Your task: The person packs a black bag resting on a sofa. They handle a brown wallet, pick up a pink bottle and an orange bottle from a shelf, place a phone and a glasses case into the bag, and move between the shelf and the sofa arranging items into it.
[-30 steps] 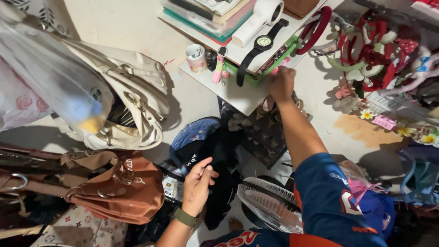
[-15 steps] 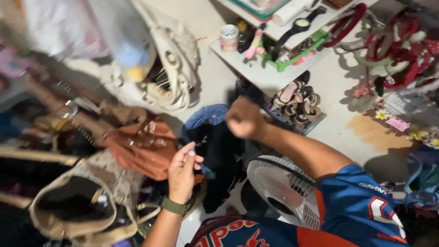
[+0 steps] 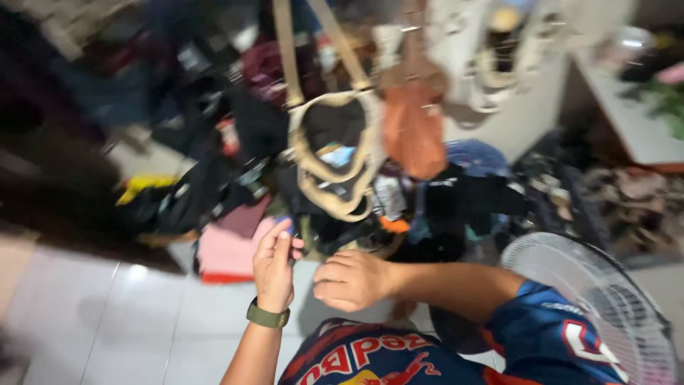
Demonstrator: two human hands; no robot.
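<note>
My left hand (image 3: pixel 274 265) is raised in front of my chest, its fingers pinched together against the thumb; the blur hides whether anything small sits between them. A green watch band (image 3: pixel 267 316) is on that wrist. My right hand (image 3: pixel 351 279) is curled into a fist right beside the left hand, almost touching it, with nothing visible in it. Just beyond both hands hangs an open tan bag (image 3: pixel 331 153) by its straps, with an orange-brown bag (image 3: pixel 413 135) to its right.
A white fan (image 3: pixel 602 299) stands close at my right elbow. A heap of dark clothes and bags (image 3: pixel 456 203) and a pink folded item (image 3: pixel 228 249) lie ahead. White floor tiles (image 3: pixel 107 314) are at the left, a white shelf (image 3: pixel 627 117) at the far right.
The view has swung left, away from the shelf. My right hand has come from the shelf down to a fist beside my left hand, which stays pinched.
</note>
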